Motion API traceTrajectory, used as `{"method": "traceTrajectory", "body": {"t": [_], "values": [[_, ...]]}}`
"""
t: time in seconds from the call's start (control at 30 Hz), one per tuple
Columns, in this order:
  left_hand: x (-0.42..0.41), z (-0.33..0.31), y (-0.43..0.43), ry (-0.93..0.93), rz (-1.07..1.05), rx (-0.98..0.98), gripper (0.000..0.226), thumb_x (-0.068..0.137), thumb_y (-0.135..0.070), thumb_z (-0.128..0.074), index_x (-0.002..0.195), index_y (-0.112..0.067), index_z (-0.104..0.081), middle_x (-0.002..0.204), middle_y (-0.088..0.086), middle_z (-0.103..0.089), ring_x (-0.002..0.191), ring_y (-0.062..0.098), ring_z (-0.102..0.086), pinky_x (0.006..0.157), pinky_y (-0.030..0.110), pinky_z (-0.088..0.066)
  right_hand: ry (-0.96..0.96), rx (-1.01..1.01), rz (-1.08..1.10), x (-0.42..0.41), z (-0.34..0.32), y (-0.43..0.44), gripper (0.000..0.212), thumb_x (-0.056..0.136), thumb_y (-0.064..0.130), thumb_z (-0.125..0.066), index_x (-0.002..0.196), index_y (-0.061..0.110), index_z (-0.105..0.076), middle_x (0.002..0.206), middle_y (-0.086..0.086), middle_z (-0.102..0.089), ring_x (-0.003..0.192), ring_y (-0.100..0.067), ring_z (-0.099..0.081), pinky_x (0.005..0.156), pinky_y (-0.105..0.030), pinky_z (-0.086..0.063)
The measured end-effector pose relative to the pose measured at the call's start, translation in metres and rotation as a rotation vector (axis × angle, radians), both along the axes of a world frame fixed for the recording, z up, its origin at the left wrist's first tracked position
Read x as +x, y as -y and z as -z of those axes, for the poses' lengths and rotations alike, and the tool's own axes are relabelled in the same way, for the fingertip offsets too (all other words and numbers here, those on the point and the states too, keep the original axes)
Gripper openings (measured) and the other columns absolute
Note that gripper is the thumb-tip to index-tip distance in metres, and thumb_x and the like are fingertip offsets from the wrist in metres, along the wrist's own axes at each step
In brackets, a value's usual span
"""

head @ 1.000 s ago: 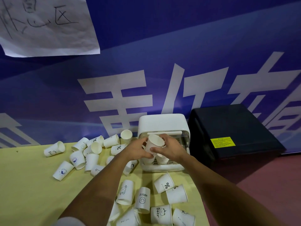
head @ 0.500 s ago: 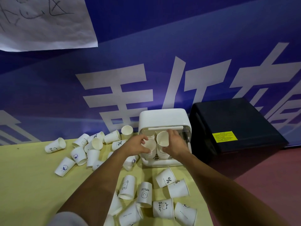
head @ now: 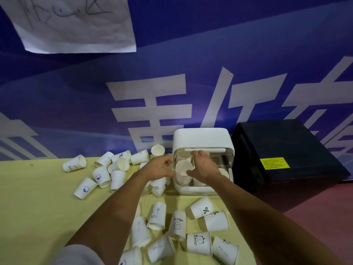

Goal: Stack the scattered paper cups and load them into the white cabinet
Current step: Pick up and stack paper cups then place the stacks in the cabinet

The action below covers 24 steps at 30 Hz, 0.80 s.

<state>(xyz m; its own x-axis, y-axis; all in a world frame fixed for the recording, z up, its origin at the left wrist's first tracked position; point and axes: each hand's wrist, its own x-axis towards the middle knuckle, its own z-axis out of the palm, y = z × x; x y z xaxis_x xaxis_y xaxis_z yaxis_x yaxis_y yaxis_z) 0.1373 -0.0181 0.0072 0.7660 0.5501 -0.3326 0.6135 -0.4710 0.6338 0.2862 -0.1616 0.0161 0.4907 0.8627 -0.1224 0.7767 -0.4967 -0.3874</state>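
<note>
The white cabinet [head: 202,138] stands at the back of the yellow table [head: 38,207] with its clear front open. A stack of paper cups [head: 183,168] stands in the cabinet's left part. My left hand [head: 158,168] presses on the stack's left side. My right hand [head: 203,167] grips it from the right, thumb on the top cup's rim. A second stack [head: 223,172] inside peeks out behind my right hand. Several loose cups lie on their sides to the left [head: 116,167] and in front [head: 198,242].
A black box [head: 286,150] stands right beside the cabinet, off the table's right edge. A blue banner wall rises behind, with a paper sheet [head: 76,23] taped at the top left. Reddish floor [head: 324,217] shows at the right.
My right hand carried a cup from in front of the cabinet into its opening. Both hands have since closed in on the left stack inside.
</note>
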Motion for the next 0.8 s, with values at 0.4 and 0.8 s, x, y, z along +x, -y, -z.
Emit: {"method": "traceTrajectory", "body": {"t": [0.4, 0.8], "values": [[-0.116, -0.007, -0.057, 0.006, -0.145, 0.053, 0.045, 0.081, -0.039, -0.076, 0.12, -0.023, -0.062, 0.115, -0.004, -0.062, 0.09, 0.01, -0.056, 0.071, 0.019, -0.041, 0.013, -0.037, -0.177, -0.098, -0.011, -0.07, 0.071, 0.081, 0.041, -0.074, 0.139, 0.015, -0.043, 0.132, -0.01, -0.055, 0.115, -0.029, -0.055, 0.093, -0.039, -0.05], [-0.251, -0.013, -0.056, -0.041, -0.5, 0.056, 0.044, 0.08, -0.037, -0.077, 0.118, -0.023, -0.062, 0.115, -0.001, -0.063, 0.095, 0.014, -0.058, 0.085, 0.026, -0.046, -0.038, -0.064, -0.489, -0.2, -0.011, -0.132, 0.073, 0.084, 0.043, -0.07, 0.143, 0.013, -0.039, 0.136, -0.013, -0.052, 0.12, -0.032, -0.054, 0.093, -0.043, -0.05]]}}
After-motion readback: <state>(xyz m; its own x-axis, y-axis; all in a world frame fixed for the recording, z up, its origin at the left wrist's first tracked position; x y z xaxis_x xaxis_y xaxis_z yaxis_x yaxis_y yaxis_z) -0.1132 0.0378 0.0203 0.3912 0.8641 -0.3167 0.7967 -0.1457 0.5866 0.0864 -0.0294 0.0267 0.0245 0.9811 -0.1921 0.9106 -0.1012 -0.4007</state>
